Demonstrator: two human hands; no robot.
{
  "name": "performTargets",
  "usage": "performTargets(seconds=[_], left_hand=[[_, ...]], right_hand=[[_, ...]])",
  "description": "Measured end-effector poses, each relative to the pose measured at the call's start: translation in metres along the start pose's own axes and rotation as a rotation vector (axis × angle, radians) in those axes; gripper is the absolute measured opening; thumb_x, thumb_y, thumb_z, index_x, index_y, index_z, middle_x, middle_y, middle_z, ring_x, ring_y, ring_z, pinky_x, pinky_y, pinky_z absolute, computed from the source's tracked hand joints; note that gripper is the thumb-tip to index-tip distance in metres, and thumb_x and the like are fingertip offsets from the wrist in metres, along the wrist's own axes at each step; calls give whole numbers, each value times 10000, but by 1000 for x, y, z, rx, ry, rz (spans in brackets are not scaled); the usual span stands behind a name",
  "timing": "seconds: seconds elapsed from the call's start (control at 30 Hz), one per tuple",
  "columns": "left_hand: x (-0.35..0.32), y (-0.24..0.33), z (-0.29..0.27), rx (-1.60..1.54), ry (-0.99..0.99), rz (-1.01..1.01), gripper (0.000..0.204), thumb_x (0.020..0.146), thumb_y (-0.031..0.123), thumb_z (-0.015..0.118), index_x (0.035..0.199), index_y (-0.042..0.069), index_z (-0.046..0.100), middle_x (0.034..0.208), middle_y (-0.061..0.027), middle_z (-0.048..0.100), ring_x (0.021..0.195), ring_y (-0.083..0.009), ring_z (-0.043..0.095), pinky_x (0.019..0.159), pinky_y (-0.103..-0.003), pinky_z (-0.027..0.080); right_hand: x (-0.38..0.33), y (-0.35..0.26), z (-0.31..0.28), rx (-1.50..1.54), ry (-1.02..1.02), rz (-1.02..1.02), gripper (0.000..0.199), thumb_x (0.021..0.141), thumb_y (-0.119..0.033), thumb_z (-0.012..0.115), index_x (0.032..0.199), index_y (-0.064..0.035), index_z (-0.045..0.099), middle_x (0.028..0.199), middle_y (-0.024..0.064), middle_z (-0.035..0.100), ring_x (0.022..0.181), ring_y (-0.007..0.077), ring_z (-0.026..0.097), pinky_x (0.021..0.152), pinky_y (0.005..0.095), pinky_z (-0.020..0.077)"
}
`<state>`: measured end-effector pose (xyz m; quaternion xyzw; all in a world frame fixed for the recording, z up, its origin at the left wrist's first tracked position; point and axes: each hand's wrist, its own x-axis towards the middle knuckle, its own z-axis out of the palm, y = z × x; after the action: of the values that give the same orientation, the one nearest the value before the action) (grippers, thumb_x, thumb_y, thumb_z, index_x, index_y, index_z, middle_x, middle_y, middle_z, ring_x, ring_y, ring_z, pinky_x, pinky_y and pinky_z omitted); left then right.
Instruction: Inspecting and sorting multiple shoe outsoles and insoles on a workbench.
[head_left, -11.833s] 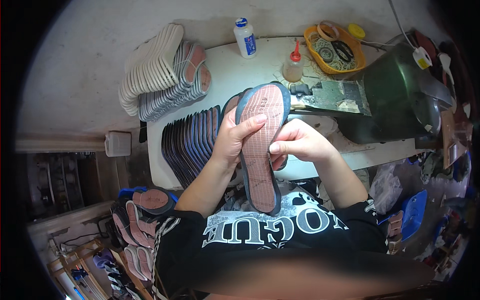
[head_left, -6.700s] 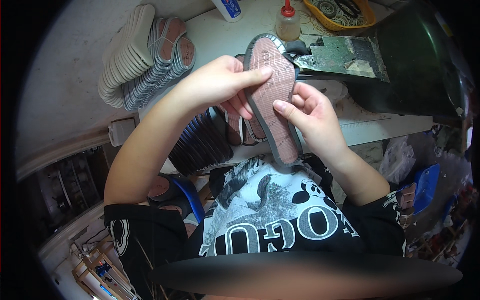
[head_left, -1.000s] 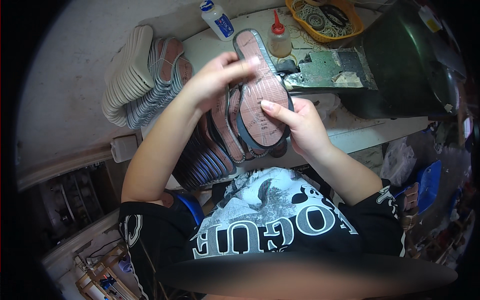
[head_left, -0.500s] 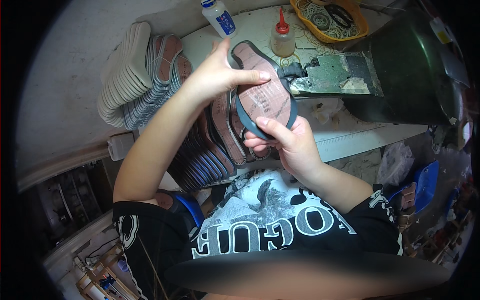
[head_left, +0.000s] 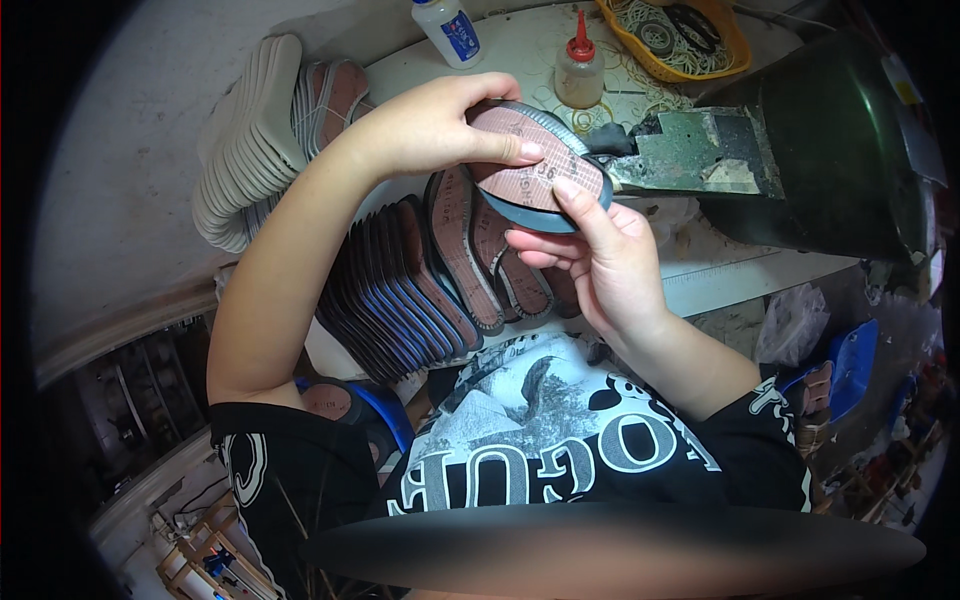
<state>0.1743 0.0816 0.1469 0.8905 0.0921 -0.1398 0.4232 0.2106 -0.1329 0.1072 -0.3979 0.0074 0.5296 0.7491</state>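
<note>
Both of my hands hold a shoe insole [head_left: 512, 182] with a brown printed face, a dark rim and a blue-grey layer showing along its near edge. My left hand [head_left: 440, 125] grips it from the far left, thumb across the brown face and fingers curled over the far edge. At the near right, my right hand [head_left: 618, 255] pinches it, thumb on top and fingers mostly beneath. The insole's far right edge lies close to a black clamp-like part [head_left: 610, 140] of a machine; whether they touch, I cannot tell. Under it stands a row of brown, dark-edged insoles [head_left: 395, 290].
Pale insoles [head_left: 245, 150] are stacked at the left, beside tied grey-edged ones [head_left: 328, 100]. At the back stand a white bottle [head_left: 443, 30], a red-tipped squeeze bottle [head_left: 579, 78] and a yellow basket [head_left: 690, 74] of rings and cords. A dark green machine [head_left: 825, 140] fills the right.
The insole has turned in my hands, its long end swinging out of sight and a ribbed edge now showing at the far side. My right hand has moved slightly up and right.
</note>
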Motion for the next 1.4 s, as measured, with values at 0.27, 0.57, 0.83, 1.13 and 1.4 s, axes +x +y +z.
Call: performTargets(seconds=[0.27,0.57,0.83,1.13,1.4], left_hand=[[-23,-10,26,19,293,-170,615,735,495,746,992,-42,589,802,-94,619,726,-144,586,632,-271,481],[-29,17,40,-288,77,-463,653,734,586,707,759,-64,650,624,-123,617,515,-188,608,475,-281,503],[-40,38,52,-566,-52,-561,640,828,572,608,817,-66,654,640,-146,652,519,-175,653,471,-245,541],[-47,36,71,-633,264,-440,412,864,408,652,682,44,590,498,-22,559,374,-51,489,355,-163,380],[-24,-4,46,-691,318,-316,417,849,418,668,634,78,557,451,40,488,355,-32,447,349,-165,342]], right_hand=[[6,-14,-6,-148,-65,61,356,940,-277,552,1109,35,580,1008,153,664,858,235,688,709,258,573],[4,-24,-17,-352,-43,6,235,905,-230,601,944,0,621,849,68,674,693,94,641,589,187,514],[-16,4,-35,-486,-231,-168,312,892,-77,599,1160,39,491,1029,107,634,917,107,604,800,274,501],[-27,-21,-61,-673,-350,-69,279,935,-179,559,1126,24,545,893,69,650,783,85,624,652,206,503],[-32,-28,-25,-674,-171,158,268,958,-222,533,1080,14,573,779,3,603,602,31,539,470,164,416]])
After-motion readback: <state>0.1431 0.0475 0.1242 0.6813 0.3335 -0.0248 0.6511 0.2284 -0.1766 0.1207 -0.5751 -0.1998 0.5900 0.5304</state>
